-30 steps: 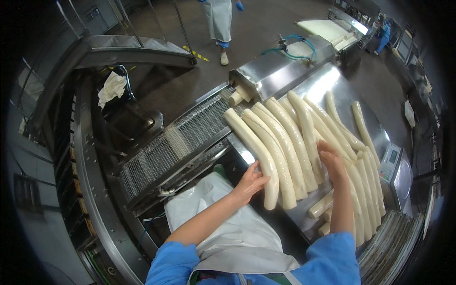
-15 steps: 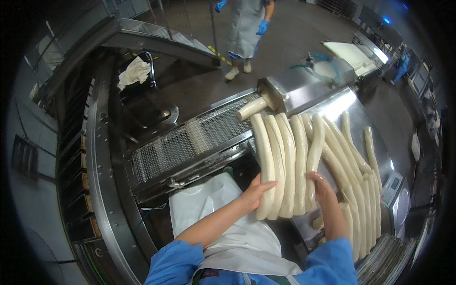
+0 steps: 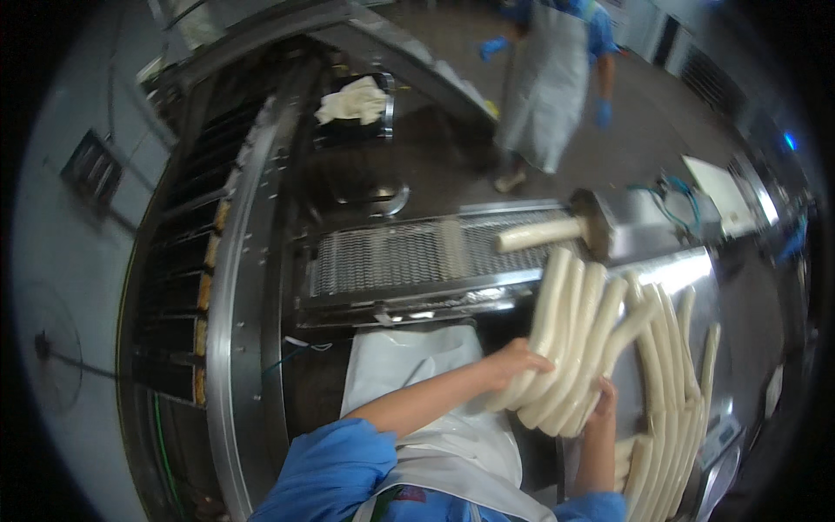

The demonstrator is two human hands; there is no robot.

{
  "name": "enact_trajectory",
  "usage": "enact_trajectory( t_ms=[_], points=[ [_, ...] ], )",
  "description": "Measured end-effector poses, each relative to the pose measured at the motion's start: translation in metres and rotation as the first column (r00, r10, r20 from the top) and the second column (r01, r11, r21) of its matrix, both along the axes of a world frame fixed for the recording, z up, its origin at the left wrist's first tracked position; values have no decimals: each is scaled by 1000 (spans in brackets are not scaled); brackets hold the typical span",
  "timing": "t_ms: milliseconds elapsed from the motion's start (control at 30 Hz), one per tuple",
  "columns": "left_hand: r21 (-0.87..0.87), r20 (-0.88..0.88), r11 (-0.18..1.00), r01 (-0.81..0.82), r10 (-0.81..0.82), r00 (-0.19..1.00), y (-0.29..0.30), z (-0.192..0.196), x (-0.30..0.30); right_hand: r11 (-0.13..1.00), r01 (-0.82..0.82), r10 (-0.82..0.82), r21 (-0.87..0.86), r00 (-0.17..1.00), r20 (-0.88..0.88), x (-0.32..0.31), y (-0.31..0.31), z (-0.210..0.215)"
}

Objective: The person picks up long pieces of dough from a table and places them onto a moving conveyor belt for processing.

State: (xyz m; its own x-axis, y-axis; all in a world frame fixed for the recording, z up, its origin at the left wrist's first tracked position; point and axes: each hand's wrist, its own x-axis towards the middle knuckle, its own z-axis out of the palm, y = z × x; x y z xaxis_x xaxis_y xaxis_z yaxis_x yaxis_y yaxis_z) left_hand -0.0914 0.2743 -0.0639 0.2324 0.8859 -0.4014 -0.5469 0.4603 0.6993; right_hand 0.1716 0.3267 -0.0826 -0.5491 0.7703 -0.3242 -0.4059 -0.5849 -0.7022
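A bundle of long pale dough ropes [image 3: 570, 339] is gripped at its lower end between the left hand [image 3: 513, 361], curled around its left side, and the right hand [image 3: 602, 402], cupped beneath, its length running up toward the mesh conveyor [image 3: 391, 257].

Dim overall, with black fisheye vignette all round. Glare on steel table [image 3: 696, 270] at three o'clock. Motion blur at twelve o'clock; straight edges bent toward nine o'clock rim.
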Motion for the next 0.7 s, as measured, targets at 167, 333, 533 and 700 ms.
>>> enact_trajectory(
  t_ms=[167,333,533,700],
  points=[
    [61,41,998,14,-16,999,-10,10,-11,985,103,-105,-137,994,-7,14,2,-18],
    [103,291,994,-24,-7,957,-25,42,-39,970,181,-205,160,968,148,-36,-7,62],
    [61,476,974,-217,163,864,-76,100,-92,928,-33,-19,372,991,136,-144,-38,171],
    [-52,457,847,-529,491,742,-162,117,-183,796,-444,407,411,896,179,-298,-59,206]
  ],
)
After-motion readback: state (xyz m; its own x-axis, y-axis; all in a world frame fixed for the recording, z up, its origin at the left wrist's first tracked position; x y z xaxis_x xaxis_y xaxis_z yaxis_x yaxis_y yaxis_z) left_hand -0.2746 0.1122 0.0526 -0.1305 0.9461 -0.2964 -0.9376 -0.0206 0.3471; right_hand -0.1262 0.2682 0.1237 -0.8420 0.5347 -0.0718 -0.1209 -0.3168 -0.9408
